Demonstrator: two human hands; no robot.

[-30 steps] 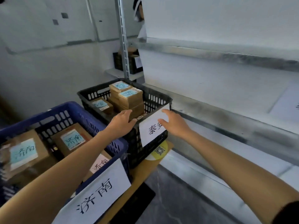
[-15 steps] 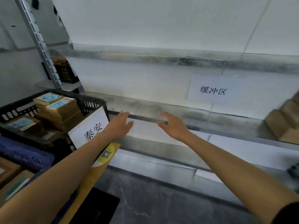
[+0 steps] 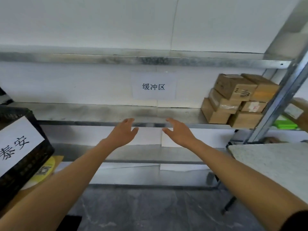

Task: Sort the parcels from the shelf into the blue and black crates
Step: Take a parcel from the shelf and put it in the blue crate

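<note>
Shelf (image 3: 100, 112) spans the frame, 9 to 3 o'clock; black crate (image 3: 25, 160) sits at 8 o'clock. Parcels (image 3: 236, 100) stacked on the shelf at 2 o'clock. My left grip (image 3: 124, 133) and right grip (image 3: 179, 133) at centre before the shelf edge, both wide, fingers relaxed, well apart from the parcels.

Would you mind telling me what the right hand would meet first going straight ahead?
Probably the front edge of the grey metal shelf, just beyond the right hand; depth is unclear. The brown cardboard parcels sit far right.
</note>
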